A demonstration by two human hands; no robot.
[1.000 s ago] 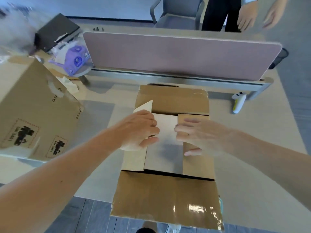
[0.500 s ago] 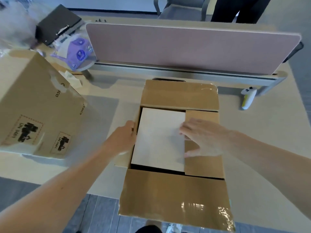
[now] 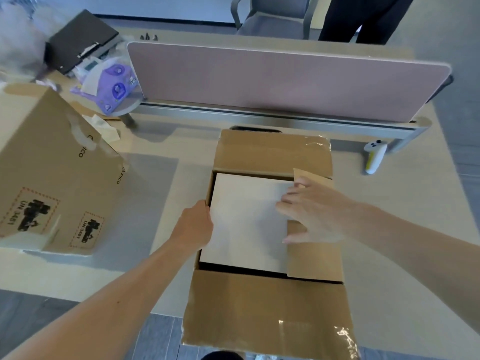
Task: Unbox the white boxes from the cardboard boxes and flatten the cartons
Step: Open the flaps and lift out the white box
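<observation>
Head camera view: an open cardboard box [image 3: 267, 307] sits on the table [image 3: 394, 224] with a white box [image 3: 246, 224] lying inside. The left hand [image 3: 193, 227] reaches into the gap at the white box's left edge. Its fingers are hidden, so its grip is unclear. The right hand [image 3: 309, 214] lies flat, fingers spread, over the right inner flap [image 3: 314, 258]. Likely next: fold that flap aside, then lift the white box out.

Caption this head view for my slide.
Open carton, white box inside: left hand at its left edge, right hand touching the inner flap.
</observation>
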